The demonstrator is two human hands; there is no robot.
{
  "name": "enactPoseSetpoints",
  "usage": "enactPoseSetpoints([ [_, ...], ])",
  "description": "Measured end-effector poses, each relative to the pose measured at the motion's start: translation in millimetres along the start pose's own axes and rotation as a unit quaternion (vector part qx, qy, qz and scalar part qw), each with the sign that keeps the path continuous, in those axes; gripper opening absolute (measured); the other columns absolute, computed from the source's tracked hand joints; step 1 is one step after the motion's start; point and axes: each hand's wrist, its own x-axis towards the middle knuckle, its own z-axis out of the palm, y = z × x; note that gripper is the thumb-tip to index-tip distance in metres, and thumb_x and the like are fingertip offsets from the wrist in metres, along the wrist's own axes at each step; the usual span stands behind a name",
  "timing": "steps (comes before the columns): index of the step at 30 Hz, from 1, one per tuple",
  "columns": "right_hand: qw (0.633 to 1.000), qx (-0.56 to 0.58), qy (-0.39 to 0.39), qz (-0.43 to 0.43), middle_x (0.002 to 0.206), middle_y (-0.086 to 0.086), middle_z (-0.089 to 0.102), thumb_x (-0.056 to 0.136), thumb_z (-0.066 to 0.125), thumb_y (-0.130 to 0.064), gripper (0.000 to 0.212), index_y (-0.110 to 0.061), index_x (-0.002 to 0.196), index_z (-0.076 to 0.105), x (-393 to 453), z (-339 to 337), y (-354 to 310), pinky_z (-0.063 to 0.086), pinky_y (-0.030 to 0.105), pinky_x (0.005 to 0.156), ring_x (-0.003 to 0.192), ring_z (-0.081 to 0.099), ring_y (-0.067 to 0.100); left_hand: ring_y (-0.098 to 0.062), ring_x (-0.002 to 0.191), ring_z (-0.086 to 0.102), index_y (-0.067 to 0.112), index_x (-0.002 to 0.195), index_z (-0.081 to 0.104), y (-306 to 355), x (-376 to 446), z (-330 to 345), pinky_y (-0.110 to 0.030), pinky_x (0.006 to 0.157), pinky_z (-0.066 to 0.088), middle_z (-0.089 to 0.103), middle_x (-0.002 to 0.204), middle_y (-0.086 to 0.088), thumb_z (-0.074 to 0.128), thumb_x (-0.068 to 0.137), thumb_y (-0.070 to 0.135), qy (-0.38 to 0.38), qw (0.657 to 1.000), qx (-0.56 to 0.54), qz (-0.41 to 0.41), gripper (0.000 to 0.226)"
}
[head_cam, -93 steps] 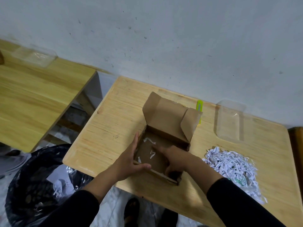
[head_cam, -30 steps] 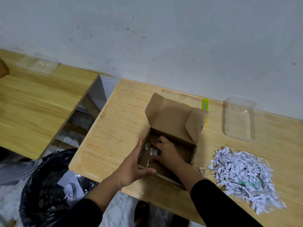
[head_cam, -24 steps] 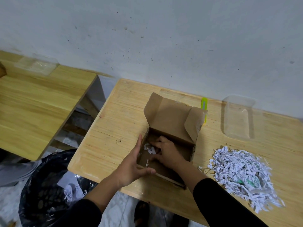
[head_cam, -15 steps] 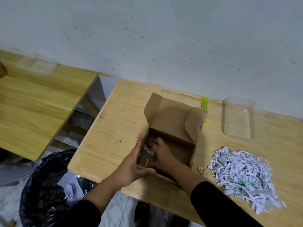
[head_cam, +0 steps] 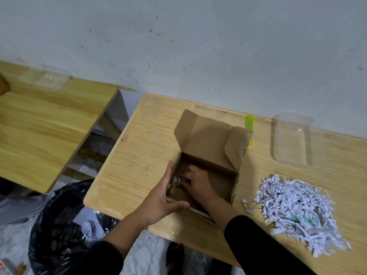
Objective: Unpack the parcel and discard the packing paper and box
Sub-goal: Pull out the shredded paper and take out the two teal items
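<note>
The box sits open on the bench. The left hand lies flat and open against its side — likely to keep it from sliding. The right hand is inside, fingers pinching the last paper bits. The big paper pile waits beside the box — the bin stands below.

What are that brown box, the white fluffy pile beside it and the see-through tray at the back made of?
The box looks like plain matte brown cardboard, with folded flaps and rough edges. The pile looks like shredded white paper: thin, crinkled strips. The tray seems to be thin clear plastic, glossy, with the wood showing through; from this view glass cannot be ruled out.
</note>
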Motion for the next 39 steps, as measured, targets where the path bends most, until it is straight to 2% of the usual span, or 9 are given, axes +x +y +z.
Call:
enactPoseSetpoints([
  [6, 1.0, -0.008, 0.002, -0.021, 0.1, 0.015, 0.067, 0.085, 0.063, -0.011, 0.018, -0.004, 0.099, 0.072, 2, -1, -3, 0.05, 0.03, 0.082, 0.092, 0.061, 0.026, 0.039, 0.115, 0.0, 0.048, 0.134, -0.015, 0, 1, 0, 0.011, 0.092, 0.012, -0.002, 0.129, 0.047, 0.076, 0.068, 0.039, 0.002, 1.0, -0.004, -0.002, 0.113],
  [12, 0.999, -0.032, -0.011, 0.005, 0.101, 0.014, 0.067, 0.087, 0.061, -0.012, 0.018, -0.007, 0.101, 0.071, 3, -3, -8, 0.051, 0.033, 0.086, 0.093, 0.061, 0.025, 0.024, 0.124, 0.001, 0.044, 0.136, -0.016, 3, -1, 0, 0.012, 0.089, 0.012, -0.004, 0.132, 0.043, 0.077, 0.069, 0.036, 0.018, 1.0, 0.006, 0.001, 0.115],
  [17, 0.994, 0.036, 0.037, 0.095, 0.1, 0.005, 0.071, 0.085, 0.064, -0.014, 0.015, -0.011, 0.098, 0.072, -4, -16, -10, 0.049, 0.026, 0.087, 0.088, 0.059, 0.011, 0.009, 0.13, -0.004, 0.031, 0.142, -0.015, 4, -1, 3, 0.015, 0.083, 0.008, -0.007, 0.143, 0.02, 0.077, 0.07, 0.031, 0.049, 0.997, 0.057, 0.014, 0.117],
  [19, 0.989, 0.06, 0.058, 0.125, 0.095, 0.002, 0.071, 0.085, 0.065, -0.016, 0.014, -0.014, 0.096, 0.072, -10, -23, -7, 0.05, 0.02, 0.077, 0.077, 0.057, 0.003, 0.008, 0.13, -0.002, 0.027, 0.144, -0.014, 3, -1, 4, 0.015, 0.084, 0.005, -0.006, 0.147, 0.016, 0.077, 0.07, 0.034, 0.052, 0.996, 0.073, 0.02, 0.117],
  [22, 0.985, 0.075, 0.08, 0.135, 0.086, -0.003, 0.068, 0.086, 0.064, -0.017, 0.011, -0.015, 0.094, 0.071, -18, -34, -10, 0.034, 0.006, 0.061, 0.067, 0.051, -0.006, 0.006, 0.124, -0.003, 0.021, 0.146, -0.013, 5, -2, 4, 0.017, 0.079, 0.001, -0.008, 0.139, 0.019, 0.076, 0.072, 0.033, 0.058, 0.995, 0.083, 0.021, 0.116],
  [27, 0.974, 0.113, 0.134, 0.146, 0.073, -0.004, 0.066, 0.085, 0.065, -0.017, 0.007, -0.017, 0.085, 0.072, -29, -46, -20, 0.037, 0.012, 0.066, 0.066, 0.054, -0.003, -0.005, 0.136, -0.003, 0.027, 0.144, -0.019, 9, -4, 4, -0.019, 0.106, 0.006, -0.008, 0.15, 0.013, 0.074, 0.071, 0.042, 0.044, 0.995, 0.093, 0.005, 0.119],
  [32, 0.958, 0.141, 0.202, 0.146, 0.067, -0.01, 0.064, 0.082, 0.067, -0.015, 0.006, -0.016, 0.083, 0.074, -55, -67, -30, 0.039, 0.002, 0.061, 0.065, 0.055, -0.007, -0.019, 0.143, 0.012, 0.02, 0.146, -0.015, 17, -8, 4, -0.023, 0.109, 0.016, -0.003, 0.157, -0.003, 0.075, 0.072, 0.034, 0.046, 0.996, 0.079, 0.016, 0.117],
  [35, 0.933, 0.184, 0.258, 0.172, 0.056, -0.015, 0.061, 0.078, 0.07, -0.012, 0.006, -0.015, 0.077, 0.075, -71, -84, -30, 0.038, 0.004, 0.055, 0.051, 0.054, -0.011, -0.024, 0.141, 0.02, 0.02, 0.147, -0.012, 20, -9, 3, -0.037, 0.113, 0.025, 0.007, 0.157, -0.005, 0.077, 0.069, 0.039, 0.045, 0.994, 0.098, 0.011, 0.12],
  [39, 0.907, 0.198, 0.317, 0.194, 0.057, -0.012, 0.059, 0.076, 0.072, -0.01, 0.004, -0.01, 0.079, 0.074, -96, -107, -25, 0.039, 0.006, 0.053, 0.046, 0.05, -0.01, -0.026, 0.14, 0.023, 0.014, 0.147, -0.009, 26, -12, 2, -0.041, 0.114, 0.027, 0.016, 0.155, -0.009, 0.079, 0.068, 0.037, 0.054, 0.991, 0.125, 0.015, 0.12],
])
